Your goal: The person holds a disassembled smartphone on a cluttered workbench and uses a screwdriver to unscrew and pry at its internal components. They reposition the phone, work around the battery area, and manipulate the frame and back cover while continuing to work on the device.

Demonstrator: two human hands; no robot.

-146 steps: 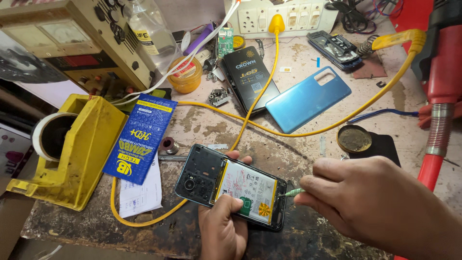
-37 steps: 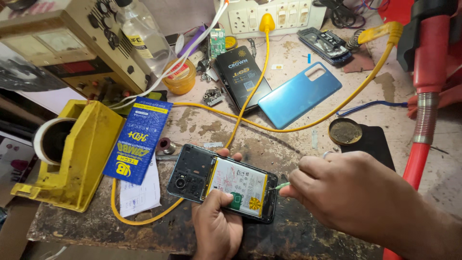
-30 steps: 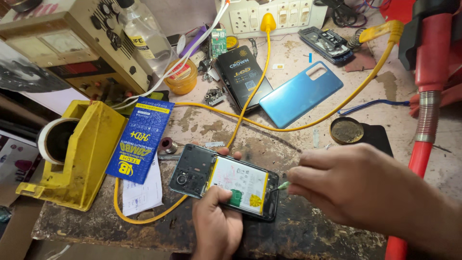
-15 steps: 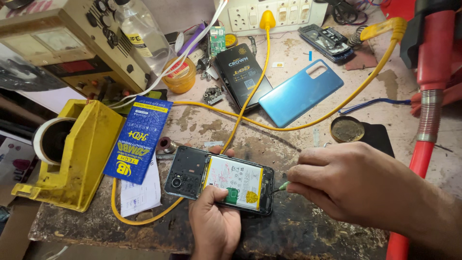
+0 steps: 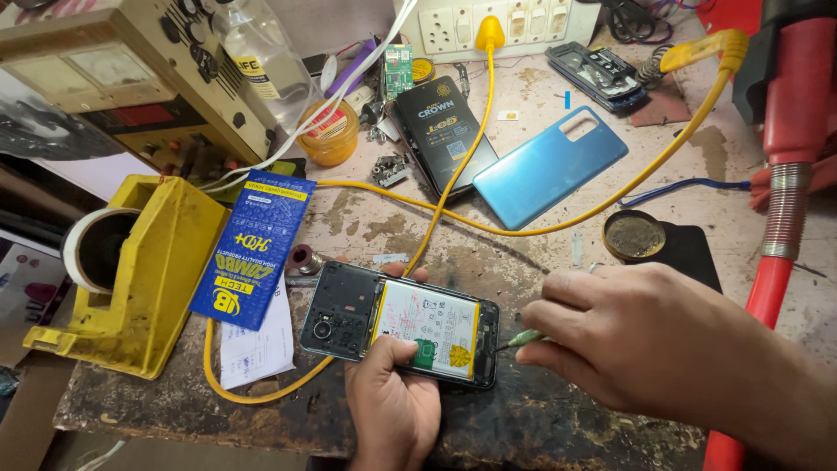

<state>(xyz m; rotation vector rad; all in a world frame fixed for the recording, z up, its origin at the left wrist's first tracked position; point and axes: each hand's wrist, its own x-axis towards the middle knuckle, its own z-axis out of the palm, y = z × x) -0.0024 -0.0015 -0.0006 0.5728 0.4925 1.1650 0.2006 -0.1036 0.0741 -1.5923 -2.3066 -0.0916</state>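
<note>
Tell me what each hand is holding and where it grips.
The left hand steadies the opened phone by its long edges, thumb on the battery. The right hand pinches a thin green tool near its tip.

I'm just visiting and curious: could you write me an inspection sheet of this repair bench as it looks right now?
Surface: worn, stained workbench, pale and scuffed toward the back.
Job's things: opened phone lying flat with its back off, white battery showing; thin green-tipped tool at its right end.
Clutter: blue back cover, black box, blue packet, yellow tape dispenser, small round tin, another stripped phone.
Hands: left hand steadies the opened phone from below; right hand pinches the tool.
Cables: yellow cable crosses the bench from a plug in the socket strip; white wires near the beige instrument.
Surroundings: red hose at right.
</note>
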